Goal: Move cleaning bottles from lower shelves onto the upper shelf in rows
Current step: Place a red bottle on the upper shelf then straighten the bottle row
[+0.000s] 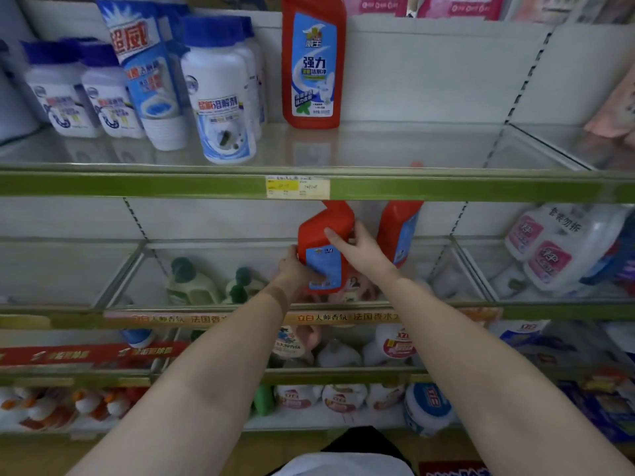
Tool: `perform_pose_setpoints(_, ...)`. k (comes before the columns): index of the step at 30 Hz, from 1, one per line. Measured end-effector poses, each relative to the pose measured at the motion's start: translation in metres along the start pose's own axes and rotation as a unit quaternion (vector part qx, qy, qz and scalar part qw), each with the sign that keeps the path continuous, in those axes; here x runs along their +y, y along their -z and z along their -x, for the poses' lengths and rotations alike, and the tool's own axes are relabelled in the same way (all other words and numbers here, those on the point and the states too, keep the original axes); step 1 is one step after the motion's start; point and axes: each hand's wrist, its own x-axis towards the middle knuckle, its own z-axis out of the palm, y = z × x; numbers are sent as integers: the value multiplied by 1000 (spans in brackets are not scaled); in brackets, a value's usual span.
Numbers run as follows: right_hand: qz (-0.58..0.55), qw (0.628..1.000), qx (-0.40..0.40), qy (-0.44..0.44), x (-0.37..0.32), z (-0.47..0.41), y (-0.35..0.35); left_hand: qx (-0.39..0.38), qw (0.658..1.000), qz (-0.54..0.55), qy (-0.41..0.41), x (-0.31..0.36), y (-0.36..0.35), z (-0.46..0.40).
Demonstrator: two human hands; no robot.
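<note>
- I see both hands on one red bottle (321, 250), tilted, just below the green shelf edge (137, 185).
- Left hand (292, 269) grips its lower side; right hand (357, 247) curls around its upper body.
- A second red bottle (398, 231) stands just right of it; a third (312, 63) stands upright above the edge.

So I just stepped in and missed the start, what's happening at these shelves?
A person is restocking. Both hands hold one red bottle on the lower shelf: the left hand grips its lower part, the right hand its upper side. It is tilted, not yet raised. Another red bottle stands right of it. One red bottle already on the upper shelf stands beside white blue-capped bottles.
</note>
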Motion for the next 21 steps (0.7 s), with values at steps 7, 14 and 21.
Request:
perform_pose_setpoints(7, -37, 999, -4, -22, -31, 37, -23, -21, 993, 91, -69, 23, 33, 102)
perform_pose_setpoints(14, -79, 994, 30, -75, -49, 82, -42, -138, 988, 66, -38, 12, 84, 178)
perform_pose_setpoints(21, -134, 972, 75, -180, -31, 128, -87, -234, 958, 156, 51, -44, 93, 236)
